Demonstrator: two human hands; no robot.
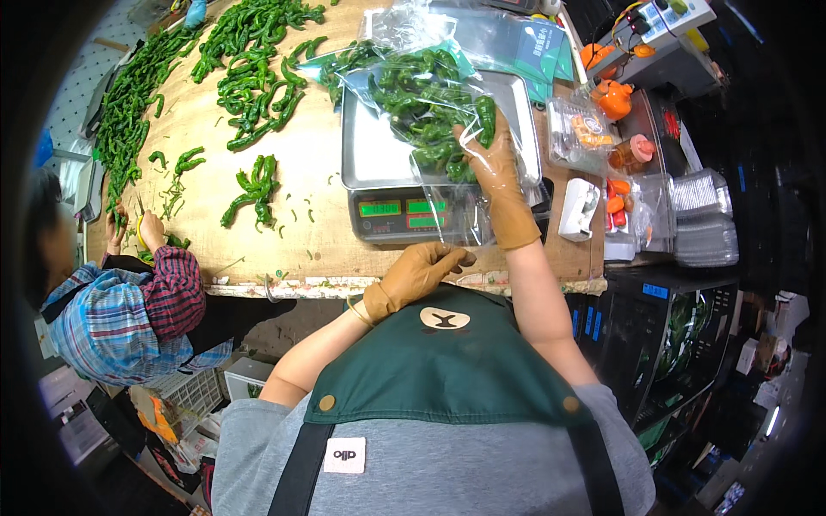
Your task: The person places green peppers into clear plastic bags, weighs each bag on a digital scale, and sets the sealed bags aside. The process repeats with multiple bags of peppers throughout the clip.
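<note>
My right hand (495, 177), in a tan rubber glove, reaches into a clear plastic bag (429, 187) and closes around green peppers (485, 119). More wrinkled green peppers (413, 84) fill the far part of the bag. The bag lies over the steel pan of a digital scale (371, 158), whose green displays are lit. In a matching glove, my left hand (416, 277) is at the table's near edge, its fingers pinched together at the near rim of the bag. The fingertips are partly hidden.
Loose green peppers (248, 71) lie on the wooden table (310, 161), with a small cluster (255, 190) left of the scale. At left, a person (129, 309) holds yellow-handled scissors (141, 229). Printed bags (535, 48) lie behind the scale; plastic containers (703, 219) stand at right.
</note>
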